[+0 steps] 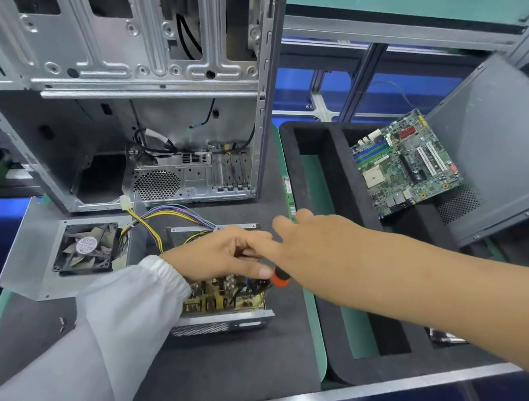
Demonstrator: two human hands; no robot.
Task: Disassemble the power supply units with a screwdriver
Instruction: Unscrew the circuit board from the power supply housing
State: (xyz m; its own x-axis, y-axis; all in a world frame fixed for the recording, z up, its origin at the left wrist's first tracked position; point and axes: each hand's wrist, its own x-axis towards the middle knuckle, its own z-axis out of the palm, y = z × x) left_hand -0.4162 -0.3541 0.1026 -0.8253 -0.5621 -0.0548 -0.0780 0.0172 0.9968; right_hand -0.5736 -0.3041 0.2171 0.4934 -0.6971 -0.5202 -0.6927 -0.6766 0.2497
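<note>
An opened power supply unit (223,322) lies on the black mat, its brown circuit board (223,298) exposed. Its removed cover with the fan (89,250) lies to the left, joined by yellow and purple wires (156,218). My left hand (222,258), in a white sleeve, hovers over the board with fingers curled and thumb out, pinching a dark shaft. My right hand (311,246) reaches in from the right over the unit's far corner. It covers most of the screwdriver, and only an orange and black piece of the handle (280,277) shows below it.
An empty computer case (130,75) stands behind the unit. To the right, a black foam tray (311,180) holds a green motherboard (404,163) and a grey side panel (520,150). Two loose screws (62,324) lie near the mat's front left.
</note>
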